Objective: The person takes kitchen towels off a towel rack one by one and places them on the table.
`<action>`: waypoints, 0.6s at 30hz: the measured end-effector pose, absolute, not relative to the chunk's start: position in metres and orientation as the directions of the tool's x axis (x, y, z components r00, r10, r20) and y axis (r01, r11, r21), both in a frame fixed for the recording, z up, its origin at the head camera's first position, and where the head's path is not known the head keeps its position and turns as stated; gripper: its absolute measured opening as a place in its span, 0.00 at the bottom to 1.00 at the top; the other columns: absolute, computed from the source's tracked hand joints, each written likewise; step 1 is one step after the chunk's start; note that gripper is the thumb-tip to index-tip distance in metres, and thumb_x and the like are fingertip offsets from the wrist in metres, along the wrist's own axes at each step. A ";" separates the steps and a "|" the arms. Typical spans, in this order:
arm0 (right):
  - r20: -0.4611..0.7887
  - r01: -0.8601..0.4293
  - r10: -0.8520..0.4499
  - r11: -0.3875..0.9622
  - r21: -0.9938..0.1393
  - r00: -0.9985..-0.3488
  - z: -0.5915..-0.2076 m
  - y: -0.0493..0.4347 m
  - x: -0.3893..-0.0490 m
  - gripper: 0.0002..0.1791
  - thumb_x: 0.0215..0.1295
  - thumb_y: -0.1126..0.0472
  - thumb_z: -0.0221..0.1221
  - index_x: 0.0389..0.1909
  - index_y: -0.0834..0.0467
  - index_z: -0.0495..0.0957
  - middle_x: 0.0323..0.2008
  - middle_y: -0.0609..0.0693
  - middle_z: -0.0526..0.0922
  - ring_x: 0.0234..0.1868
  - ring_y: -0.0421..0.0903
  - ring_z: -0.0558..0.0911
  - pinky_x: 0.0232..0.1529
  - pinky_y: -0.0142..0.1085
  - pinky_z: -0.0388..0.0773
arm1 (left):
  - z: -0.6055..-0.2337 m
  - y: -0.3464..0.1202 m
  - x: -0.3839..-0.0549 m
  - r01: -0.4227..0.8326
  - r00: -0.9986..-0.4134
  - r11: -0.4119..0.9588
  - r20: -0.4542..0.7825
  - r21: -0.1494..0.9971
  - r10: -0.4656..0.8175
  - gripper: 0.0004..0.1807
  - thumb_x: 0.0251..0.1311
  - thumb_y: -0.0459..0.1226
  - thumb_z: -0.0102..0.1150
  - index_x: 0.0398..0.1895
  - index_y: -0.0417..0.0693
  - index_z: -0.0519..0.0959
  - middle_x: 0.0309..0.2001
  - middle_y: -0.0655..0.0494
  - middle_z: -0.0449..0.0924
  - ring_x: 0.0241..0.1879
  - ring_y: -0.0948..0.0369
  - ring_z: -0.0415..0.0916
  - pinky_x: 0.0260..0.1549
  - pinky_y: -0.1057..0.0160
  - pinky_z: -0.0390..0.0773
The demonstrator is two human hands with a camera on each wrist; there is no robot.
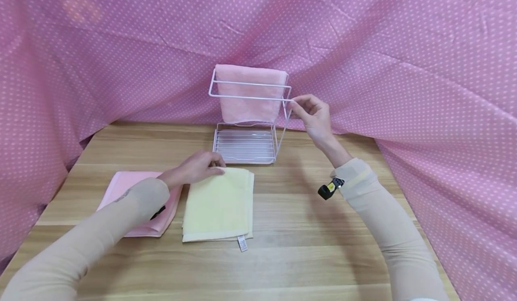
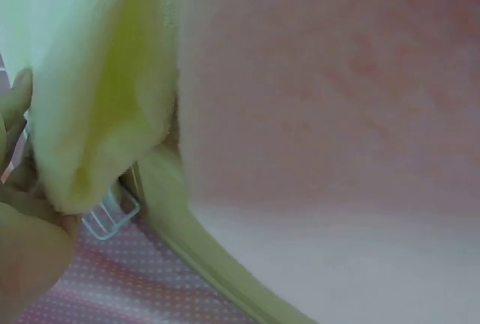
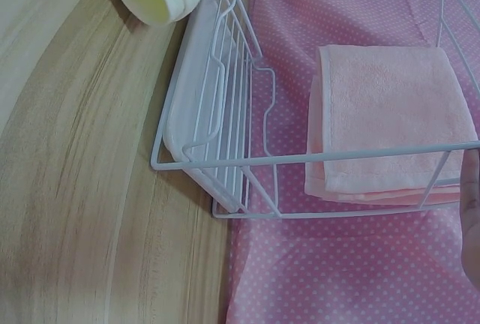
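A folded yellow towel [image 1: 218, 204] lies on the table, a white tag showing at its near edge. My left hand [image 1: 199, 168] pinches its far edge; the left wrist view shows that edge of the yellow towel [image 2: 97, 99] lifted between thumb and fingers. My right hand [image 1: 316, 115] grips the upper right corner of a white wire rack [image 1: 250, 97] with thumb and fingers. Over the rack's rear top bar hangs a folded pink towel [image 1: 250, 108], which also shows in the right wrist view. Two front bars of the rack hold nothing.
Another pink towel [image 1: 115, 193] lies folded left of the yellow one, partly under my left forearm. The rack's base holds a white slatted tray [image 1: 244, 146]. Behind the wooden table [image 1: 299, 256] hangs a pink dotted cloth [image 1: 363, 45], also along both sides.
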State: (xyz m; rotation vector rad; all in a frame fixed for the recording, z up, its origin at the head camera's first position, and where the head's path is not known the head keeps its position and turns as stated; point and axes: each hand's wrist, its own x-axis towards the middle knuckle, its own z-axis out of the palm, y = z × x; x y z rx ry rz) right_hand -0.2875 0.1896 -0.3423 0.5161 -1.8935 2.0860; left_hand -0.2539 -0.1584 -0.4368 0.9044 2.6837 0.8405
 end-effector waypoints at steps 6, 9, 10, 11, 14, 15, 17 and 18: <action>0.436 -0.430 -0.037 -0.113 -0.896 -0.899 -0.342 0.189 -0.286 0.17 0.72 0.75 0.60 0.36 0.48 0.85 0.32 0.40 0.90 0.31 0.38 0.87 0.39 0.29 0.89 | -0.427 -0.157 -0.247 0.466 -0.816 0.659 -0.002 0.590 0.579 0.13 0.66 0.37 0.71 0.51 0.42 0.87 0.47 0.47 0.90 0.46 0.53 0.87 0.50 0.50 0.88; 0.438 -0.432 -0.036 -0.114 -0.895 -0.898 -0.342 0.189 -0.286 0.16 0.72 0.75 0.60 0.36 0.49 0.85 0.32 0.41 0.90 0.31 0.39 0.87 0.40 0.31 0.89 | -0.418 -0.155 -0.244 0.466 -0.821 0.658 0.012 0.592 0.571 0.14 0.67 0.38 0.70 0.53 0.42 0.86 0.47 0.47 0.90 0.45 0.54 0.86 0.49 0.51 0.88; 0.438 -0.431 -0.036 -0.114 -0.895 -0.898 -0.343 0.189 -0.286 0.16 0.72 0.75 0.60 0.37 0.49 0.85 0.32 0.41 0.90 0.31 0.39 0.88 0.40 0.32 0.90 | -0.414 -0.154 -0.244 0.474 -0.819 0.655 0.022 0.588 0.573 0.14 0.68 0.39 0.69 0.53 0.42 0.86 0.47 0.48 0.90 0.45 0.55 0.86 0.48 0.52 0.88; 0.438 -0.432 -0.037 -0.114 -0.895 -0.898 -0.343 0.189 -0.286 0.16 0.72 0.75 0.60 0.37 0.49 0.85 0.32 0.41 0.90 0.31 0.40 0.88 0.40 0.32 0.90 | -0.410 -0.153 -0.243 0.483 -0.816 0.650 0.034 0.587 0.577 0.15 0.68 0.39 0.69 0.53 0.42 0.85 0.47 0.48 0.90 0.44 0.55 0.86 0.48 0.52 0.88; 0.438 -0.431 -0.038 -0.119 -0.894 -0.898 -0.343 0.189 -0.286 0.16 0.72 0.76 0.60 0.37 0.49 0.85 0.32 0.41 0.90 0.32 0.40 0.88 0.41 0.33 0.90 | -0.396 -0.150 -0.241 0.514 -0.805 0.633 0.069 0.580 0.590 0.15 0.70 0.40 0.68 0.54 0.43 0.85 0.47 0.50 0.90 0.44 0.57 0.86 0.47 0.53 0.88; 0.440 -0.432 -0.037 -0.123 -0.893 -0.897 -0.343 0.189 -0.285 0.16 0.71 0.76 0.60 0.37 0.49 0.85 0.32 0.42 0.90 0.32 0.40 0.88 0.41 0.33 0.90 | -0.390 -0.149 -0.240 0.527 -0.798 0.622 0.086 0.579 0.596 0.14 0.70 0.40 0.68 0.54 0.43 0.86 0.46 0.50 0.90 0.44 0.57 0.86 0.47 0.53 0.88; 0.442 -0.434 -0.038 -0.129 -0.892 -0.896 -0.343 0.189 -0.285 0.15 0.71 0.75 0.61 0.37 0.50 0.85 0.32 0.42 0.90 0.32 0.39 0.88 0.41 0.32 0.90 | -0.380 -0.145 -0.240 0.554 -0.784 0.598 0.122 0.579 0.608 0.14 0.69 0.39 0.68 0.53 0.42 0.86 0.46 0.48 0.90 0.43 0.56 0.86 0.47 0.50 0.88; 0.443 -0.435 -0.038 -0.134 -0.891 -0.896 -0.343 0.189 -0.285 0.14 0.71 0.74 0.62 0.37 0.50 0.85 0.32 0.42 0.90 0.32 0.39 0.88 0.40 0.32 0.89 | -0.375 -0.144 -0.240 0.573 -0.775 0.590 0.143 0.570 0.615 0.13 0.69 0.39 0.68 0.53 0.42 0.86 0.46 0.48 0.90 0.43 0.55 0.86 0.46 0.49 0.88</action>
